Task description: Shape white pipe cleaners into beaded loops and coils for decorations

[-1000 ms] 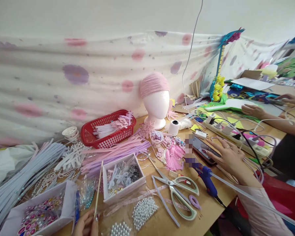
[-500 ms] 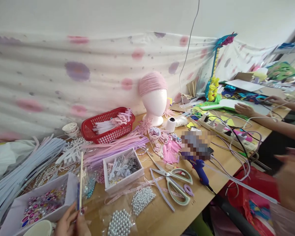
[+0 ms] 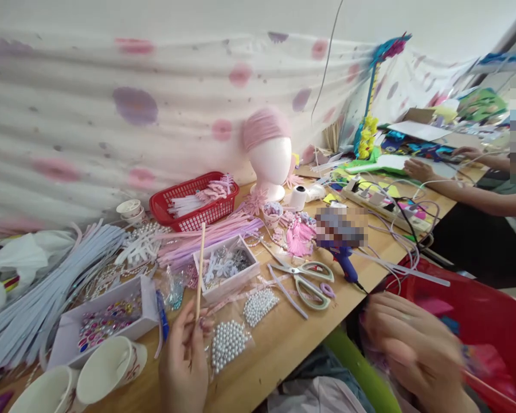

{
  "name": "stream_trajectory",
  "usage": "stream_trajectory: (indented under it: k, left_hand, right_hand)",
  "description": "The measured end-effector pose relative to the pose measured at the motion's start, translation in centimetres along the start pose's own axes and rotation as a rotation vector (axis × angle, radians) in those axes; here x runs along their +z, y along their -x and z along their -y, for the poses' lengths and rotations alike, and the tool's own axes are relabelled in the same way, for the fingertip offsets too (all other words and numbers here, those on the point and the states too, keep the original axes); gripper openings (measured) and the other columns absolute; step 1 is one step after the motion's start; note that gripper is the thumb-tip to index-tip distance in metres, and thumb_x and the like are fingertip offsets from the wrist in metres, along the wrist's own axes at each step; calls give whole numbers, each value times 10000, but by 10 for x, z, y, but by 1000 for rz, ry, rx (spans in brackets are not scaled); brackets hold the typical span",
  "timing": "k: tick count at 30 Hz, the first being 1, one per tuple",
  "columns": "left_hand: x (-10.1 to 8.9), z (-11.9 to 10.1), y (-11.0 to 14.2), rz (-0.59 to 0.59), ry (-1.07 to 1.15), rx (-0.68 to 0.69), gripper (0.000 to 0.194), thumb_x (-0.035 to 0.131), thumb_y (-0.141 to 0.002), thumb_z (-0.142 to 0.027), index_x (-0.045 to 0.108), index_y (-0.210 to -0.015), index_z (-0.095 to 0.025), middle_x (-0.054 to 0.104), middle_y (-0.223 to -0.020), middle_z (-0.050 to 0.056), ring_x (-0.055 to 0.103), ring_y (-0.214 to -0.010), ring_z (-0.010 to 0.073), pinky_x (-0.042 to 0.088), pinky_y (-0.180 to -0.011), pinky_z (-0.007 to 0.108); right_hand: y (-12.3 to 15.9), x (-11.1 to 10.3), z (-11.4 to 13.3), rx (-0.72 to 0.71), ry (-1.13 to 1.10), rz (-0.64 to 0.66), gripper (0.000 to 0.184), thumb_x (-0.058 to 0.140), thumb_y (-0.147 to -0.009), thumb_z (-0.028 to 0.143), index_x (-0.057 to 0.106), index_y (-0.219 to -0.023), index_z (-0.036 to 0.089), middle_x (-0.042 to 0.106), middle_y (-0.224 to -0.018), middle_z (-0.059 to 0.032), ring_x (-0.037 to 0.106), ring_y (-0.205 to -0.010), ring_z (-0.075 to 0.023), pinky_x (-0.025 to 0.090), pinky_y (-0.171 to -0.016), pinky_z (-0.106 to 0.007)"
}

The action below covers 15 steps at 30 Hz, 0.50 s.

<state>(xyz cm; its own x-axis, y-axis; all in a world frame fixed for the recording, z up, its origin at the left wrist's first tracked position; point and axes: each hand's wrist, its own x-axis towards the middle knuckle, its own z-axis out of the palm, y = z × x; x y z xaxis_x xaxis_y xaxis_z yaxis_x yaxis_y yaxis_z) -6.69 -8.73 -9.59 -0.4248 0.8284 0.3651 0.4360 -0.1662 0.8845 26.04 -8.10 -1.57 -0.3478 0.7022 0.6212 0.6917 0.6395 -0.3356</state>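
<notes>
My left hand (image 3: 184,367) is at the bottom centre, pinching a thin wooden stick (image 3: 200,269) that stands nearly upright over the table. Right beside it lie bags of white pearl beads (image 3: 227,343) and a white box of silver trims (image 3: 226,268). My right hand (image 3: 413,350) hangs low at the bottom right, off the table edge and above a red bin (image 3: 494,321). It is smeared by motion, fingers curled downward; whether it holds anything is unclear. Scissors (image 3: 303,278) and a blue glue gun (image 3: 344,261) lie between the two hands.
A foam head with a pink band (image 3: 269,152) stands at the back beside a red basket (image 3: 193,203). Blue and pink strips, a box of gems (image 3: 105,318) and paper cups (image 3: 107,370) fill the left. Another person's arms (image 3: 460,186) reach over a power strip (image 3: 382,209) at right.
My right hand left the phone and dropped below the table edge toward the red bin. My left hand rose into view with the stick. The view tilted down and left.
</notes>
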Motion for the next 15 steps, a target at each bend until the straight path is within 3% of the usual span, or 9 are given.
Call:
stream_trajectory:
  k: [3,6,9,12,15]
  left_hand:
    - [-8,-6,6,60,15,26,309,595,-891,-284,611,-1185,-191,784,-966,79,765,-802,190,622,-695,207]
    - [-18,-9,10,206,-67,154,227,623,-875,-206,659,-1097,-237,796,-935,19,764,-789,163,602,-739,167]
    - [-19,-17,13,381,-124,348,149,649,-862,-190,709,-977,-265,796,-871,-33,760,-735,126,581,-754,127]
    - [-10,-23,17,452,-122,452,157,630,-878,-179,718,-981,-258,792,-870,-31,755,-743,112,568,-751,106]
    - [0,-22,22,407,-144,438,181,616,-882,-174,726,-1010,-242,793,-900,-3,757,-769,127,571,-772,126]
  right_hand:
    - [-14,32,14,47,-72,176,447,385,-1039,356,543,-654,191,554,-607,-29,528,-589,-163,392,-591,-290]
    - [-15,61,24,258,-256,214,251,517,-987,404,633,-944,185,614,-702,-24,570,-646,-165,418,-607,-270]
    - [-13,86,38,529,-656,250,431,534,-948,517,542,-1223,185,586,-693,7,556,-602,-150,430,-555,-246]
    - [-16,104,49,722,-1016,198,433,421,-983,557,591,-1034,162,523,-562,42,490,-469,-112,410,-510,-236]
    - [-22,113,46,748,-1169,141,441,457,-970,561,578,-824,162,540,-538,28,501,-458,-105,420,-514,-238]
